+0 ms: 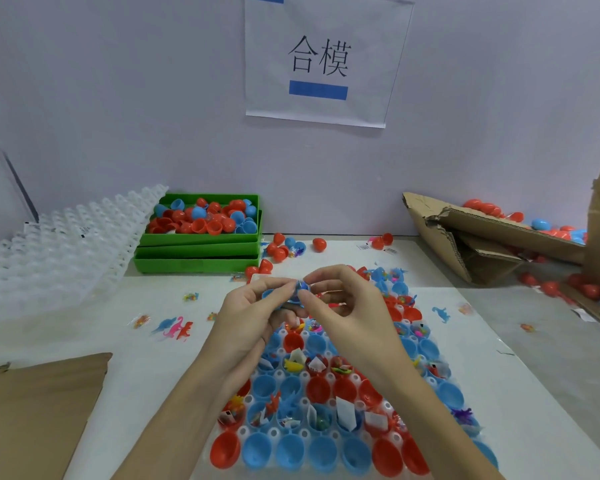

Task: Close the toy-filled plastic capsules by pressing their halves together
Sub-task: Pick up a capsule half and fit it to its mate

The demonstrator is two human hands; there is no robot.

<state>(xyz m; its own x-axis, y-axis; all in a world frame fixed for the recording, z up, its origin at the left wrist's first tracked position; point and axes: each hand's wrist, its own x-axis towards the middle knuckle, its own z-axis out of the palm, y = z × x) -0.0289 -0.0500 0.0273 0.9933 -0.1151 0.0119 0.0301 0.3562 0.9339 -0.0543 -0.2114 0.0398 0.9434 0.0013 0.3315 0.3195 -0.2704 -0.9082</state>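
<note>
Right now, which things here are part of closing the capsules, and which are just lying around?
In use: left hand, right hand, blue capsule held between them, tray of filled halves.
Lying about: green bins, cardboard box, loose toy dinosaurs, wall sign.

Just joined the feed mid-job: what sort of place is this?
Likely a small toy-packing workstation: a tray of open capsule halves, a green bin of capsules, and a posted station sign.
</note>
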